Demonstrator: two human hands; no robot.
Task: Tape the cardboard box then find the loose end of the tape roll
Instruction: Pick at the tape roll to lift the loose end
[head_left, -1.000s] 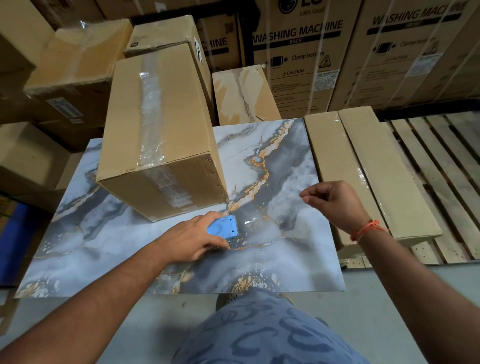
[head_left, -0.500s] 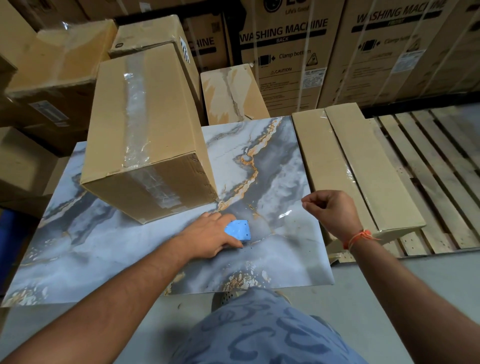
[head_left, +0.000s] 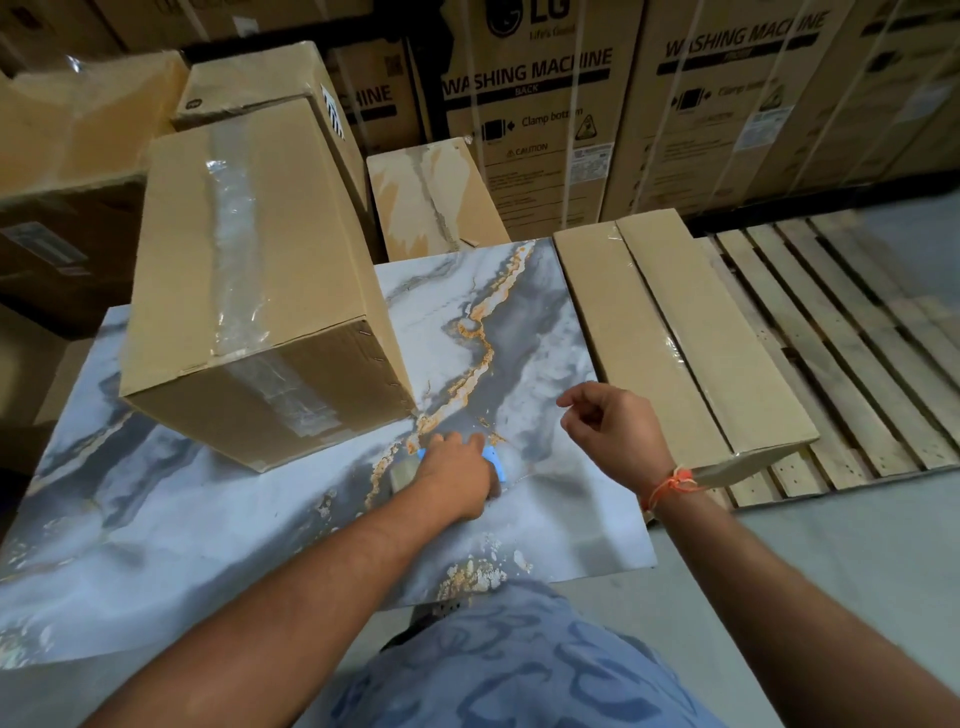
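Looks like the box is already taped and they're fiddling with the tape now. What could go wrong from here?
Two likely snags. The left hand covers most of the blue tape dispenser, so the clear tape's loose end is hard to see and could settle back onto the roll. The right hand seems to pinch thin film near the glossy marble-pattern board; slack tape could stick there or to itself.

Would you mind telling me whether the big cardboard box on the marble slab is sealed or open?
Sealed: clear tape runs along the cardboard box top seam and down its near end.

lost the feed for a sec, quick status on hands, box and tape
Left hand pressing blue tape dispenser onto marble top; right hand loosely curled, empty. Cardboard box taped along top seam. Nothing in the way.
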